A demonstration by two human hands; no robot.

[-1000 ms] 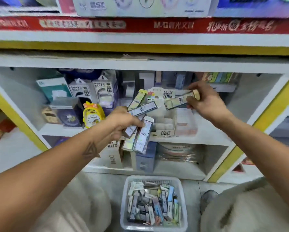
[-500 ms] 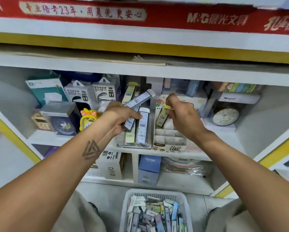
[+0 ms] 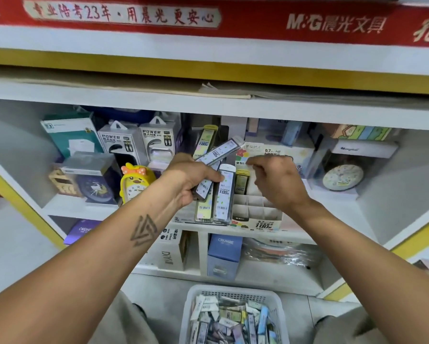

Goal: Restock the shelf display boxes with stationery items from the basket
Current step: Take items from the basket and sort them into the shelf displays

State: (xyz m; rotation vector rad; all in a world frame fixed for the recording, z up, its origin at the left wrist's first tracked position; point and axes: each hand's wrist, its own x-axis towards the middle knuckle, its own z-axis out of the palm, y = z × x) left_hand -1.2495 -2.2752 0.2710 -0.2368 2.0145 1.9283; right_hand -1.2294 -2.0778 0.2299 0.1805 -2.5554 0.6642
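Observation:
My left hand (image 3: 193, 180) grips a fanned bunch of slim lead refill cases (image 3: 224, 192), held up in front of the middle shelf. Just right of it sits the white partitioned display box (image 3: 258, 220), several of its compartments bare. One yellow-capped case (image 3: 240, 181) stands in its back-left compartment. My right hand (image 3: 278, 182) hovers over the box with loosely curled fingers and nothing in them, just right of that case. The white plastic basket (image 3: 235, 292) on the floor below holds several more cases (image 3: 233, 324).
A yellow chick alarm clock (image 3: 134, 182) and power bank boxes (image 3: 139, 142) stand left of my hands. A round clock (image 3: 342, 177) sits to the right. A blue CRUHRE box (image 3: 224, 254) stands on the lower shelf. The upper shelf edge (image 3: 208, 68) overhangs.
My right hand carried one case down into the box's back-left compartment and let go of it. The left hand stayed put with its bunch.

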